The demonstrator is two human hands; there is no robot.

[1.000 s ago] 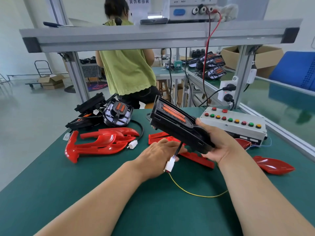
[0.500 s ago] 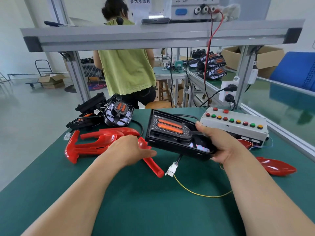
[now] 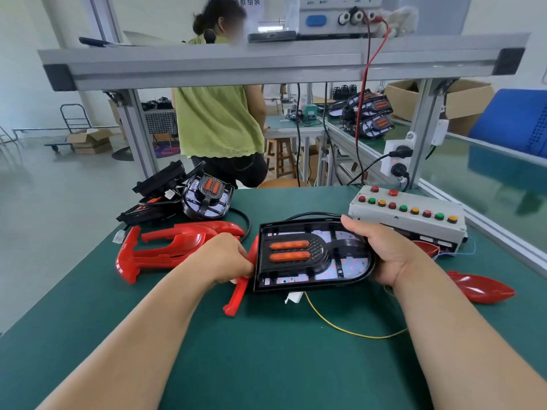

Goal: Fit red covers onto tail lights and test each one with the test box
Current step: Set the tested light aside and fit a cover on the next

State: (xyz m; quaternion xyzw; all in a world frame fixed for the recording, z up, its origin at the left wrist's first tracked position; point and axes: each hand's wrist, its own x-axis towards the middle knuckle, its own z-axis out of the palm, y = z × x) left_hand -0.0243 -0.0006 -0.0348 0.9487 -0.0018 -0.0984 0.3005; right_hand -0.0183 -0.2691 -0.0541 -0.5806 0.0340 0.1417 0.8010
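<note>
**Position.** The tail light [image 3: 313, 255] is face up just left of the test box [image 3: 408, 214], on the worker's side of it. Whether it rests on the mat cannot be told. Its white plug [image 3: 294, 297] hangs free and is not connected to the box.

**Hands.** The right hand [image 3: 384, 253] grips the light's rounded end, the end toward the box, with the thumb over the rim and the fingers curled beneath. The left hand [image 3: 225, 258] pinches a red cover [image 3: 241, 288] at the edge of the light away from the box. The cover stands on edge against that side and is unseated.

**Step in hand, judged.** Fitting the cover. Lay it flat over the face, match its outline to the housing rim, then press evenly all round. Keep the right-hand grip firm so the light does not slide toward the box.

**Change.** Half a second ago the light was tilted and the cover lay clear of it, further from the box. The light is now level and the cover has come against its edge.
</note>
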